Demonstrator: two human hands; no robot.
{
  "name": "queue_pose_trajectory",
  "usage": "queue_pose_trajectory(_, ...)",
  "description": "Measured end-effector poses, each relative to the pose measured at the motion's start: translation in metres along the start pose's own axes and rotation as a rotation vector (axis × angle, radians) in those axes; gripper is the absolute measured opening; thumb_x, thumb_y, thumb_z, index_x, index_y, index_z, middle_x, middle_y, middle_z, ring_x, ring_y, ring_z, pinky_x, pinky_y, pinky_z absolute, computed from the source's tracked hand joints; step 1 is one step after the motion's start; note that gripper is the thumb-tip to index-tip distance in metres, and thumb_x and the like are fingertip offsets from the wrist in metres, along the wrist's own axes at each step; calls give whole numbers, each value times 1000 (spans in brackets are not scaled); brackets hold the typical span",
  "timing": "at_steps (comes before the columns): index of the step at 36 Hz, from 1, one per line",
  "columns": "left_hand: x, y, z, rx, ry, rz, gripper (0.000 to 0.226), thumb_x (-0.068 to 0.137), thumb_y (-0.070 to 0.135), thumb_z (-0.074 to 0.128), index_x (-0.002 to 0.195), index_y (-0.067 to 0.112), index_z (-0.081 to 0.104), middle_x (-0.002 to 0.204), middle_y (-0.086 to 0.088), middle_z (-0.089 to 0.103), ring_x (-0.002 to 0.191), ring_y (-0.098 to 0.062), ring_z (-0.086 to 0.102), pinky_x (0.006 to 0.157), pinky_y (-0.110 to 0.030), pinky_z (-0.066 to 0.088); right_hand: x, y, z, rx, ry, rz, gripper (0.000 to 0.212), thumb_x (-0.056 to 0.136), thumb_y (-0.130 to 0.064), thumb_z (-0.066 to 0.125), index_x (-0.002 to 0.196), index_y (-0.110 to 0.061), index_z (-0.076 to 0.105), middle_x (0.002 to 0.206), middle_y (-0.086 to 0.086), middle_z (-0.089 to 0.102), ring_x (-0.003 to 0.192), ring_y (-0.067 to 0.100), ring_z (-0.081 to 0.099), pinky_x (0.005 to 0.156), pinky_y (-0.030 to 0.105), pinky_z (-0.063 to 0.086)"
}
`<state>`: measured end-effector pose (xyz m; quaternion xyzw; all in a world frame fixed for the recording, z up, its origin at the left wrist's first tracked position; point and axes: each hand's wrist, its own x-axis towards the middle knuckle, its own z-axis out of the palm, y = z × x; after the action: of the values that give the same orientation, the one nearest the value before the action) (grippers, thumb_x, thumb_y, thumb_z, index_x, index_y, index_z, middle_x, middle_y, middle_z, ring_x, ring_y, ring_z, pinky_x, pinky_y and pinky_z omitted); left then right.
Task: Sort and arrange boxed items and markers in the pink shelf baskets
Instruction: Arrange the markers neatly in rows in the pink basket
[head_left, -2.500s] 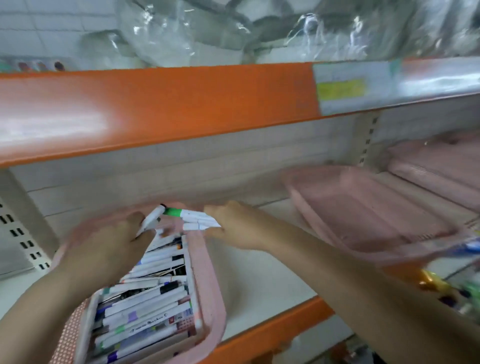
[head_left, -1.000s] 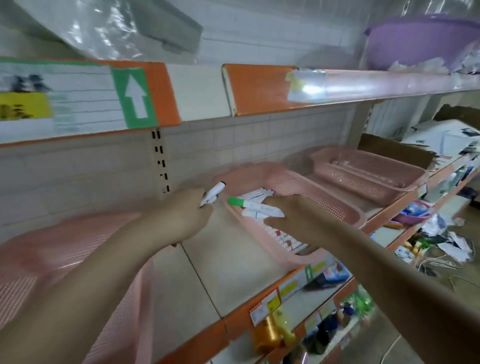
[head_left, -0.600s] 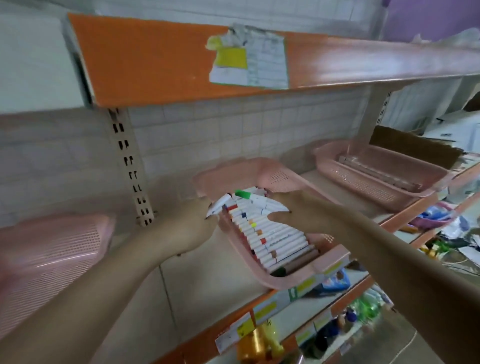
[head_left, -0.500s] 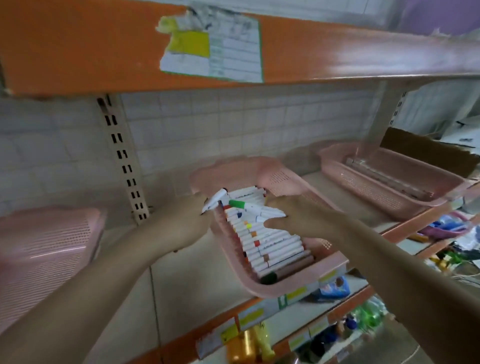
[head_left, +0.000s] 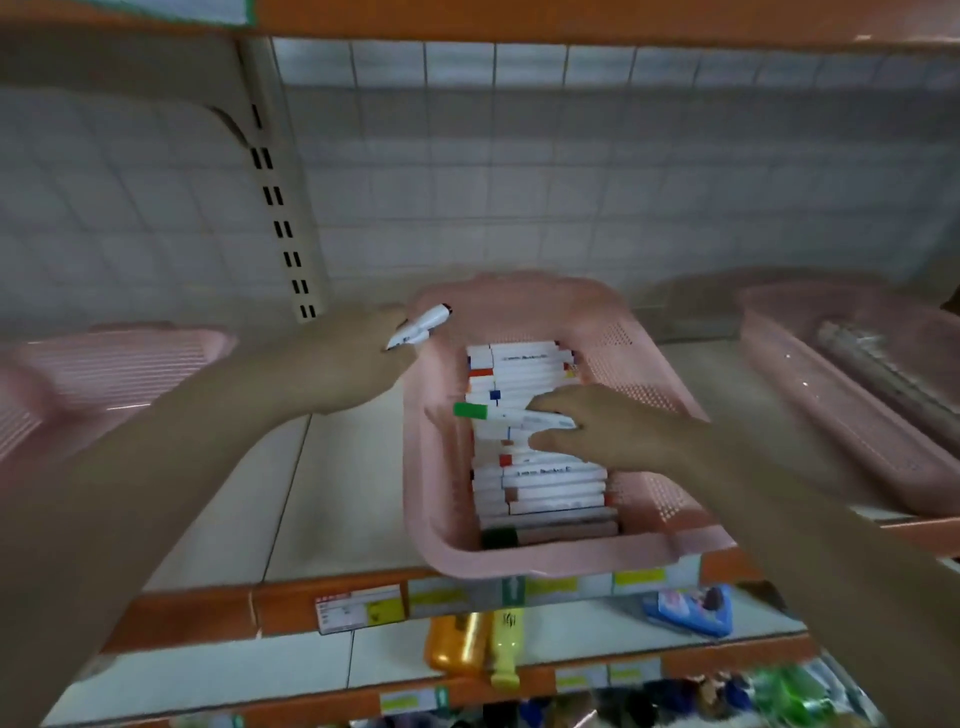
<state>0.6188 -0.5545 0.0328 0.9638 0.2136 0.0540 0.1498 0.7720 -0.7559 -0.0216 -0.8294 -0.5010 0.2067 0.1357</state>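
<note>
A pink perforated basket (head_left: 441, 467) stands on the shelf in front of me, filled with a row of white markers (head_left: 540, 483) with coloured caps. My right hand (head_left: 608, 431) is inside the basket and grips a green-capped white marker (head_left: 498, 413) lying across the row. My left hand (head_left: 353, 358) hovers at the basket's left rim and holds a white marker with a dark tip (head_left: 421, 326).
Another pink basket (head_left: 104, 364) sits at the left and a third (head_left: 852, 415) at the right with a clear-wrapped item inside. Orange shelf edge (head_left: 208, 613) with price labels runs below; bottles (head_left: 467, 649) and a blue pack (head_left: 691, 608) lie on the lower shelf.
The view has swung from the first basket to this one. Both hands carried their markers over; my right hand has lowered the green-capped marker onto the marker row.
</note>
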Motion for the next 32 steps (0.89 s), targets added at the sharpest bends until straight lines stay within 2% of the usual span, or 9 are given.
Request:
queue_pose_trajectory(2,-2,3,3,1,3,-19,28,98,33,41,76,14,41,73,-6,50,55,-20,45,56,-30,38,-1,1,0,47,-59,-30,40,94,-40,58,128,-19,58,99,-10,60,88,10,58,83,28,41)
queue_pose_trajectory(3,-2,5,5,-4,3,-27,29,98,32,41,74,17,38,73,-5,49,54,-20,46,53,-28,39,-2,1,0,86,-106,-36,37,92,-42,60,121,-19,61,92,-6,61,79,14,59,78,32,45)
queue_pose_trajectory(6,0,11,12,-21,-6,-28,32,98,32,42,70,20,33,71,-5,46,56,-22,47,54,-30,42,-10,-2,-3,90,-272,1,46,88,-47,64,128,-26,55,102,-1,69,82,16,65,84,33,51)
queue_pose_trajectory(8,1,14,17,-44,-25,-9,32,98,32,42,69,20,32,70,-4,45,56,-22,46,56,-35,45,-15,-5,-1,128,-343,-42,27,89,-40,67,110,-24,64,87,-13,68,79,10,65,77,28,50)
queue_pose_trajectory(11,0,17,20,-63,-45,-5,31,98,30,42,70,21,32,75,-6,46,57,-22,47,56,-37,48,-17,-10,10,88,-369,-109,6,89,-33,67,89,-27,67,76,-14,61,68,0,54,64,22,41)
queue_pose_trajectory(17,-1,22,23,-48,-37,25,31,98,28,42,69,22,32,73,-3,45,53,-22,46,46,-29,42,-19,-10,25,-10,-306,-93,15,91,-24,62,101,-21,73,74,-12,59,63,1,49,60,23,40)
queue_pose_trajectory(21,-2,25,23,-48,-47,41,31,98,28,42,69,25,32,72,-3,46,52,-22,46,45,-29,42,-19,-11,23,-104,-275,-62,19,90,-14,61,102,-15,75,76,-8,59,58,2,46,51,16,37)
queue_pose_trajectory(26,-5,28,23,-56,-82,26,29,100,31,40,72,24,33,72,-2,46,49,-18,45,44,-26,40,-19,-13,25,-122,-273,-51,27,88,-8,59,107,-19,74,78,-17,54,72,3,52,67,26,49)
queue_pose_trajectory(32,-6,28,24,-60,-94,14,28,100,33,39,74,23,34,72,-1,47,49,-17,44,43,-25,39,-14,-11,27,-151,-280,-66,26,86,-7,61,107,-17,73,77,-15,52,66,1,46,58,19,39)
